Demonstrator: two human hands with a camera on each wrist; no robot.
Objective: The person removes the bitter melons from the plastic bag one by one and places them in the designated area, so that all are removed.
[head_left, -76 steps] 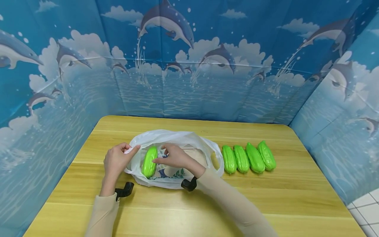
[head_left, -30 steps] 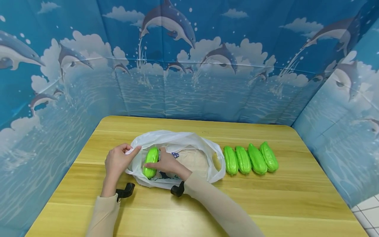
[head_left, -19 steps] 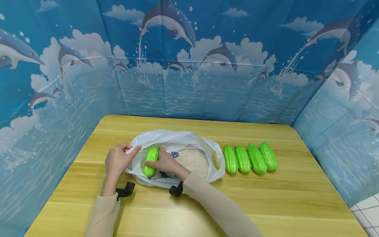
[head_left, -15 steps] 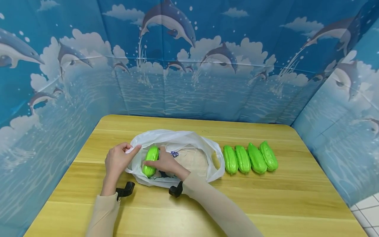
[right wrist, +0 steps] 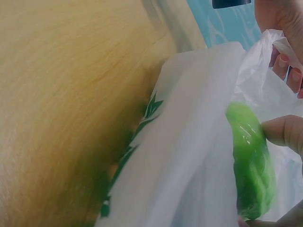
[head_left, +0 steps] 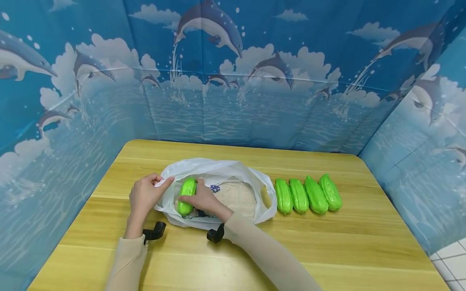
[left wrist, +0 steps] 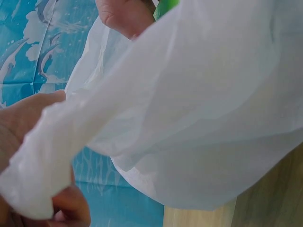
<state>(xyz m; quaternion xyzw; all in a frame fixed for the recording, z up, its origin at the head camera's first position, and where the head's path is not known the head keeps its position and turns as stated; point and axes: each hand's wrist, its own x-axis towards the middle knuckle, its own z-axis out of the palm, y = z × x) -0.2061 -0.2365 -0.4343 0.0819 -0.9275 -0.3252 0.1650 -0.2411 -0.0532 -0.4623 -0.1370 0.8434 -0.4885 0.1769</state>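
Observation:
A white plastic bag (head_left: pixel 262 178) lies with its mouth open on the table, printed in green on its side in the right wrist view. My left hand (head_left: pixel 143 198) pinches the bag's left rim between thumb and fingers; in the left wrist view the bunched plastic (left wrist: pixel 42 161) passes through that hand. Inside the bag, at its left end, my right hand (head_left: pixel 205 198) grips a glossy bright-green, gourd-shaped thing (head_left: pixel 188 186), thumb on the near side and fingers on the far side. The right wrist view shows this green gourd-shaped thing (right wrist: pixel 251 165) between the digits, partly behind the bag wall.
Several similar green gourd-shaped things (head_left: pixel 298 196) lie side by side just right of the bag. A beige printed cloth-like thing (head_left: pixel 236 198) fills the rest of the bag. The wooden table (head_left: pixel 196 262) meets a dolphin-printed curtain (head_left: pixel 233 109) at back and sides.
My right hand has moved left from beside the green gourd-shaped thing and taken hold of it. The gourd-shaped thing has shifted slightly away from me. My left hand keeps its pinch on the rim.

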